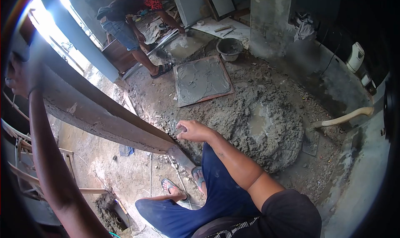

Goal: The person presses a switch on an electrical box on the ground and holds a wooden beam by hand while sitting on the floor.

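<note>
My left hand is raised at the far left edge, beside the upper part of a concrete column; its fingers are dark and partly hidden, so their grip cannot be made out. My right hand hangs in the air over my knee with fingers loosely curled and apart, holding nothing. Beyond it lies a heap of wet mortar with a puddle of water in its middle. A square board spread with smooth grey mortar lies behind the heap.
A co-worker bends over at the top, one hand near a wet patch of floor. A bucket stands beside the board. At the right, a hoe rests with its blade by the heap. A hole opens at lower left.
</note>
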`<state>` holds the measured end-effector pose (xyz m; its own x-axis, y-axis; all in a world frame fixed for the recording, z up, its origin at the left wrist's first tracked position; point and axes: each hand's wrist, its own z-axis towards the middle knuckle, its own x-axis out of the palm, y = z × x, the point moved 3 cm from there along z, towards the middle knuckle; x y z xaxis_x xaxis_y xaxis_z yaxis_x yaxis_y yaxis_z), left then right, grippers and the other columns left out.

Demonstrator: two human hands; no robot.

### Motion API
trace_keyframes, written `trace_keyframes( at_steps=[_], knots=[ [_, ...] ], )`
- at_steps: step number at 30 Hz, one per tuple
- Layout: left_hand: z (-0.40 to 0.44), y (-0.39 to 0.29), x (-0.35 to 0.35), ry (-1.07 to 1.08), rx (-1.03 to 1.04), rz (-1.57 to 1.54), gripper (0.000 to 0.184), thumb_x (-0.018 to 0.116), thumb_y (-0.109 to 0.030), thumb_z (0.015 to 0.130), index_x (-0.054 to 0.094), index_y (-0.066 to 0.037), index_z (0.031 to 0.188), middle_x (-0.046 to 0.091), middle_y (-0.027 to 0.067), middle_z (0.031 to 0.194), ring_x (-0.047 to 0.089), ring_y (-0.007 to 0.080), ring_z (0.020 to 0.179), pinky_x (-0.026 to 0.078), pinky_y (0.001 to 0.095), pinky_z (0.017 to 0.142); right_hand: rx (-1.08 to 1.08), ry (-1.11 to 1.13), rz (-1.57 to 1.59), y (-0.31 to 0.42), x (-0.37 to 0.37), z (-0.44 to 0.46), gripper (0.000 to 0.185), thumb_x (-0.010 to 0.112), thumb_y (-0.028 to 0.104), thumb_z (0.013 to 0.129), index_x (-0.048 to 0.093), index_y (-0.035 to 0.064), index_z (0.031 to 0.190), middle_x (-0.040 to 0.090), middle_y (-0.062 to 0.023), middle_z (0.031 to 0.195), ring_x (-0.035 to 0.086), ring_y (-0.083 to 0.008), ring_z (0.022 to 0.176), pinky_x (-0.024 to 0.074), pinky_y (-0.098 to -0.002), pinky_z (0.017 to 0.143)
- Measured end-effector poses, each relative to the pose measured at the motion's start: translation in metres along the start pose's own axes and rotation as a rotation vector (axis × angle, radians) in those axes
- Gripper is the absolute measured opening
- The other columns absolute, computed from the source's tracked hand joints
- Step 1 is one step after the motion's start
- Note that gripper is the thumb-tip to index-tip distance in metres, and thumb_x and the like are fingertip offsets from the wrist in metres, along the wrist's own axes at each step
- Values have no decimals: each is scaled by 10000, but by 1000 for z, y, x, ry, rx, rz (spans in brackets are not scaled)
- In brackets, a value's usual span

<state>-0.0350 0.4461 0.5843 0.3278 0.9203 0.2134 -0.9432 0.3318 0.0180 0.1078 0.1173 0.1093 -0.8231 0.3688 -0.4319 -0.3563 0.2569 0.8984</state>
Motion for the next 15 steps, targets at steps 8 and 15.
trace_keyframes(
  at_steps=[8, 15],
  knots=[
    [1, 0, 1, 0, 5, 64, 1006, 407, -869, 707, 296, -264, 1502, 279, 78, 1557, 406, 361, 1338, 305, 540, 1066, -4, -6, 0, 0, 1, 0, 533, 702, 343, 780, 572, 31, 1191, 662, -197, 1063, 645, -315, 1000, 498, -379, 864],
    [0, -9, -20, 142, -110, -93, 1012, 402, -877, 703, 290, -269, 1504, 256, 80, 1566, 363, 387, 1358, 272, 539, 1086, 7, 5, -12, -1, 1, 1, 532, 707, 358, 786, 575, 30, 1184, 662, -198, 1066, 647, -313, 998, 499, -384, 859]
  ],
)
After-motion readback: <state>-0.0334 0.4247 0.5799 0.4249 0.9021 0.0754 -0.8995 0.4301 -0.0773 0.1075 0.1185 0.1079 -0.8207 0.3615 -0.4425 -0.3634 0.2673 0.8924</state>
